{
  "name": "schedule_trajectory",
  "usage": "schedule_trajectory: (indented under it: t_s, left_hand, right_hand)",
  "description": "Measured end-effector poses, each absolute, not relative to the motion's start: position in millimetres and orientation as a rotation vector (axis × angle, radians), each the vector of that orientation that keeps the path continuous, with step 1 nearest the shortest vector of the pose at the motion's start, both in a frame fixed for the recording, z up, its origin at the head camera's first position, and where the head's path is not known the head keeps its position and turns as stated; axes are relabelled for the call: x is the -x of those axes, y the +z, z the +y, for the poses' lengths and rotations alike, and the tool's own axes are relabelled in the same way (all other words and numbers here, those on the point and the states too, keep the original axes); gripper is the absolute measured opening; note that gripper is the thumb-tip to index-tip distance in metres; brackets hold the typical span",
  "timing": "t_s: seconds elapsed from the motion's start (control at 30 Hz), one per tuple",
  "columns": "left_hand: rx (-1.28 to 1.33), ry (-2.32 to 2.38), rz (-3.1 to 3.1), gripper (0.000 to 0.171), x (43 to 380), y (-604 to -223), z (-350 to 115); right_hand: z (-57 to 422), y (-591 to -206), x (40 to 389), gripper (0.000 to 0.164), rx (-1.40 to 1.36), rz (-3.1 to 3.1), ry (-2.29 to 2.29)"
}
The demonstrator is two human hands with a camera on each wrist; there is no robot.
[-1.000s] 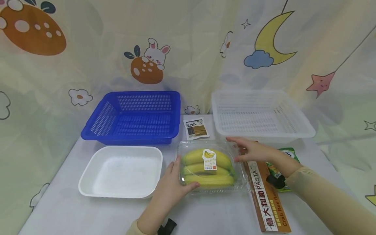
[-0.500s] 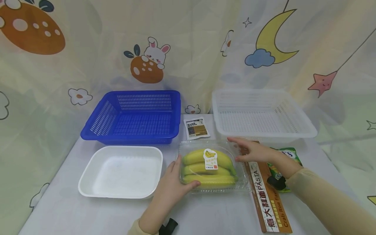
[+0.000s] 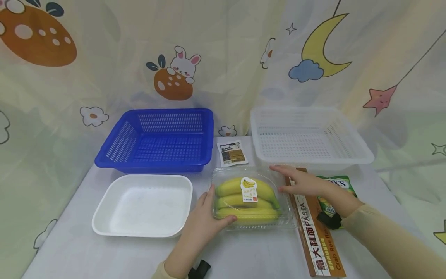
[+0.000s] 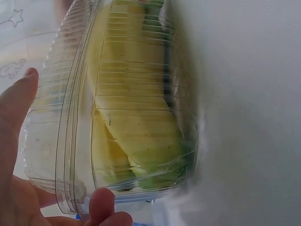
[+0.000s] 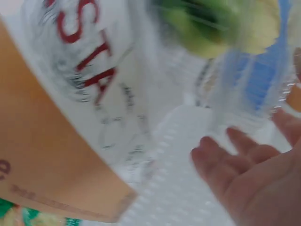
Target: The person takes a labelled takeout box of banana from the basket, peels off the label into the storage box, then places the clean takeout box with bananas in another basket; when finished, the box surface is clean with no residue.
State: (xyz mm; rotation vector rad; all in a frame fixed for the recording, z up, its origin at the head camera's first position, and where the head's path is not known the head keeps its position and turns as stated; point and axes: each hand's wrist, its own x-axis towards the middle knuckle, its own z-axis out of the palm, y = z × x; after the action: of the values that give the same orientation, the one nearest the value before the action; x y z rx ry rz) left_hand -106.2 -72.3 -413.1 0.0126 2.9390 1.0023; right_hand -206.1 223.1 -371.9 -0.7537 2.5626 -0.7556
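A clear plastic container of bananas (image 3: 247, 199) with a white label lies on the table in the head view. My left hand (image 3: 203, 223) grips its left side, thumb over the front of the lid. In the left wrist view several fingers (image 4: 102, 205) curl round the container's end below the rim. My right hand (image 3: 299, 182) is at the far right corner, its fingers spread. The right wrist view shows loosely bent fingers (image 5: 221, 165) by the rim; whether they touch it is hard to tell. Under the right hand lies a long brown pasta box (image 3: 318, 240).
A green snack bag (image 3: 343, 184) lies right of the pasta box, partly behind the right forearm. Behind are a blue basket (image 3: 156, 166), a white basket (image 3: 313, 159) and a small packet (image 3: 232, 153). A white tray (image 3: 143, 205) stands left of the left hand.
Both hands and the container hold nearly the same place over the last second. The head view shifts only slightly.
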Motion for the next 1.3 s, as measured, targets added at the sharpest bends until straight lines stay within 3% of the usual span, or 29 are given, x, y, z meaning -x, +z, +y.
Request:
schedule_trajectory:
  t_s: [0.37, 0.7, 1.3]
  left_hand:
    - [-0.021, 0.977, 2.971, 0.107, 106.1, -413.0, -74.3]
    - [-0.039, 0.991, 2.959, 0.108, 106.6, -413.1, -73.9]
    - [-0.193, 0.918, 3.1, 0.103, 122.3, -404.0, -70.7]
  right_hand:
    - [188.4, -336.3, 179.8, 0.049, 0.766, 2.756, -0.604]
    - [160.4, -350.8, 194.5, 0.049, 0.76, 2.657, -0.533]
    - [157.7, -356.4, 198.2, 0.047, 0.758, 2.665, -0.494]
